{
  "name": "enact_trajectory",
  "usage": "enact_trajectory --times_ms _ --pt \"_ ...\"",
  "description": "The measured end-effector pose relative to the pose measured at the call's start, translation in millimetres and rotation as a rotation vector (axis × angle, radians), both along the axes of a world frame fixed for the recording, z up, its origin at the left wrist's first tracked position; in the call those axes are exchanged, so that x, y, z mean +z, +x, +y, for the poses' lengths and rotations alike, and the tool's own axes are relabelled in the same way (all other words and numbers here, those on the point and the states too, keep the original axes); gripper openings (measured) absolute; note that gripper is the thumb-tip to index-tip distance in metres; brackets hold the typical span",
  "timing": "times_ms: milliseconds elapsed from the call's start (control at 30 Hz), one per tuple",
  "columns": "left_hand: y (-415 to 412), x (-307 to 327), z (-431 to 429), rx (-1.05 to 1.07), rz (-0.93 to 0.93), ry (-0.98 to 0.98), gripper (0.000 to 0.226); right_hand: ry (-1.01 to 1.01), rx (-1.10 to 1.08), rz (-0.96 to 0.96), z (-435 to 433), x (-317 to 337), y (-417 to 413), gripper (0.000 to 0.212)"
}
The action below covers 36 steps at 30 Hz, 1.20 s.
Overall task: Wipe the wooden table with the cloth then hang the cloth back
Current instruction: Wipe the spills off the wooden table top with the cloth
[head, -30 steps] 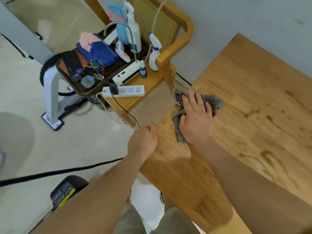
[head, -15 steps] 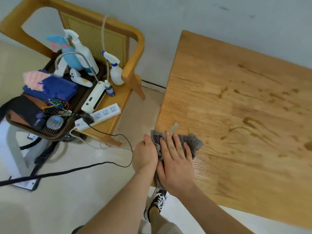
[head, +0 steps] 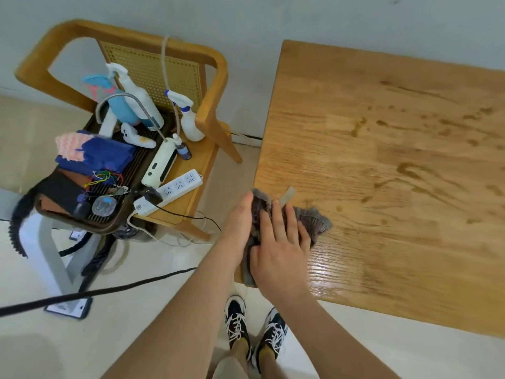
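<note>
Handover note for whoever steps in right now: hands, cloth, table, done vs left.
Right hand: flat, open, pressing the grey ribbed cloth onto the near left corner of the wooden table.
Left hand: at the table's left edge, against the cloth bunched there; grip unclear.
Done: the patch by the cloth shines wet.
Left: dark smears further right; then hang the cloth, hanging spot not in view.

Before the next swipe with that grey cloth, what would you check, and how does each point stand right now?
1. Right hand flat on the cloth: ok.
2. Left hand at the table edge beside the cloth: ok.
3. Cloth lies on the wooden table, near its left edge: ok.
4. Table fully wiped: not ok, wet marks remain to the right.
5. Path to the right free of objects: ok.
6. Place to hang the cloth: cannot tell.
</note>
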State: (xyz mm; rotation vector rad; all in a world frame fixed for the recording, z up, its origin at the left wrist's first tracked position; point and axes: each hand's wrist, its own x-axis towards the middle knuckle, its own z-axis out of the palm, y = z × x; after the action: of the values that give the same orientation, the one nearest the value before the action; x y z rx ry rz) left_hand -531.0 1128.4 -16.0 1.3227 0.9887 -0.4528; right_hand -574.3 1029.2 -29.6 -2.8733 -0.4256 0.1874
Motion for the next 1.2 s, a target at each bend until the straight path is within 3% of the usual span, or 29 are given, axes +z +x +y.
enact_trajectory --times_ms 133,200,334,501,701,834,968,1201 --pt "-0.3 -5.1 -9.6 -0.232 -0.098 0.367 0.074 0.031 -0.007 0.043 -7.8 9.0 -21.5 0.066" --pt "-2.9 -10.7 -10.3 -0.262 -0.13 0.433 0.076 0.02 0.044 0.041 -21.8 14.7 -19.6 0.069" --pt "-8.0 -14.6 -9.3 -0.255 -0.187 0.452 0.067 -0.086 0.191 0.006 -42.9 12.9 -9.4 0.064" --pt "-24.3 -17.5 -4.4 -0.064 -0.215 0.296 0.047 -0.094 0.315 0.017 -42.9 -1.6 -1.1 0.074" --pt "-26.0 -19.9 0.4 0.058 -0.181 0.459 0.045 -0.155 0.358 0.001 -31.1 -8.0 12.7 0.073" --pt "-21.5 -18.0 7.3 0.014 -0.253 0.55 0.031 -0.141 0.395 -0.023 -24.2 -8.4 36.2 0.066" --pt "-17.5 -13.2 4.6 -0.107 -0.376 0.826 0.041 -0.096 0.279 -0.022 -3.9 -5.6 69.2 0.061" --pt "-3.4 -0.7 -7.8 -0.32 -0.414 0.654 0.046 -0.001 0.197 -0.015 -12.0 -6.7 43.5 0.059"
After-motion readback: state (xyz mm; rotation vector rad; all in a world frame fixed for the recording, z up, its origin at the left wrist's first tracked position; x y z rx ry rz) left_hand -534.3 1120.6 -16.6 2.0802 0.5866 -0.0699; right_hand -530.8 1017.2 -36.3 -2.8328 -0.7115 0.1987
